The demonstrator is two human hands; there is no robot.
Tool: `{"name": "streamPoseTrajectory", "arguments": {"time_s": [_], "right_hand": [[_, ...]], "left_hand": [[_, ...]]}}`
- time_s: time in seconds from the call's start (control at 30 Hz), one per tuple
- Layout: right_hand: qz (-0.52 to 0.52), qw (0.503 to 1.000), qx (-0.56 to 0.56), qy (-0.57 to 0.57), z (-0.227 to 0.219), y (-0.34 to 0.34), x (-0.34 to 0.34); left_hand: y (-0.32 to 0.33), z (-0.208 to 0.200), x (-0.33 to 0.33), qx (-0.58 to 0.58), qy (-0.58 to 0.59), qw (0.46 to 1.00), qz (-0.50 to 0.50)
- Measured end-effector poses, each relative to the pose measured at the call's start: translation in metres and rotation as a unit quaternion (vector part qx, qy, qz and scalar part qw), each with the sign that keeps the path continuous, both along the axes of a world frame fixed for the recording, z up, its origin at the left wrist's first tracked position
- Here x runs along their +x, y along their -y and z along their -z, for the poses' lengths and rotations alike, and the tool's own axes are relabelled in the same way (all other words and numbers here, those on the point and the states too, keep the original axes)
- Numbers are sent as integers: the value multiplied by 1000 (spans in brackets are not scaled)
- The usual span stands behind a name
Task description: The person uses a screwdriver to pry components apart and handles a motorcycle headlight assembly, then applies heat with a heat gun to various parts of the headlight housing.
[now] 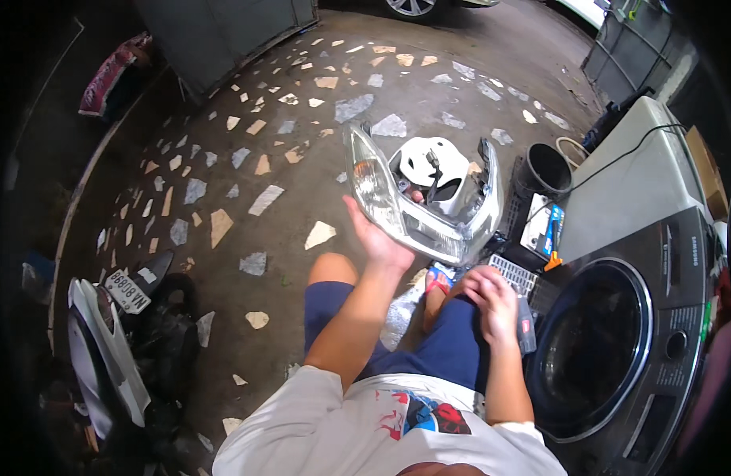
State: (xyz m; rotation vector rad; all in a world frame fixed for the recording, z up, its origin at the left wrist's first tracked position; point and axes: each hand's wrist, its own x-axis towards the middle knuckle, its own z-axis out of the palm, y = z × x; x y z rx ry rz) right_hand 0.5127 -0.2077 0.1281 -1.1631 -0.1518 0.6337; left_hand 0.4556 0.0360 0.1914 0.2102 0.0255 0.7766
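Observation:
My left hand (381,246) is closed around the lower left of a headlight assembly (437,230), holding it up over my lap. The headlight has a curved clear lens, an amber area on its left arm and a white rounded part (433,163) with dark cable at its far side. Most of the left fingers are hidden behind it. My right hand (492,295) is over my right knee, below the headlight and apart from it, with fingers curled inward. Whatever may lie in those fingers is hidden. A dark grey object with a red patch (527,327) shows beside the right wrist.
On my right stand a dark front-loading washing machine (595,349), a white appliance (631,174), a black bucket (546,169), a battery (540,226) and an orange-handled tool (553,260). A motorcycle (115,349) is at left. Stone pieces dot the floor.

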Motion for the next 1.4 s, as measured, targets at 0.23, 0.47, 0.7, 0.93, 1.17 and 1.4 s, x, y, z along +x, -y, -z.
{"name": "streamPoseTrajectory", "arguments": {"time_s": [0.23, 0.47, 0.7, 0.93, 1.17, 1.4], "right_hand": [[332, 899, -279, -58, 188, 167, 27], [374, 644, -663, -80, 203, 141, 11], [329, 678, -641, -146, 247, 182, 12], [429, 631, -646, 4, 234, 148, 2], [451, 664, -526, 282, 144, 109, 28], [255, 868, -85, 417, -34, 10, 88]], "left_hand": [[-34, 0, 6, 122, -57, 986, -98], [-71, 25, -5, 101, -65, 990, -78], [-101, 45, -8, 70, -74, 993, -63], [-116, 46, -17, 63, -59, 995, -56], [-124, 38, -28, 84, -58, 990, -93], [-175, 33, -19, 141, -167, 968, -123]]}}
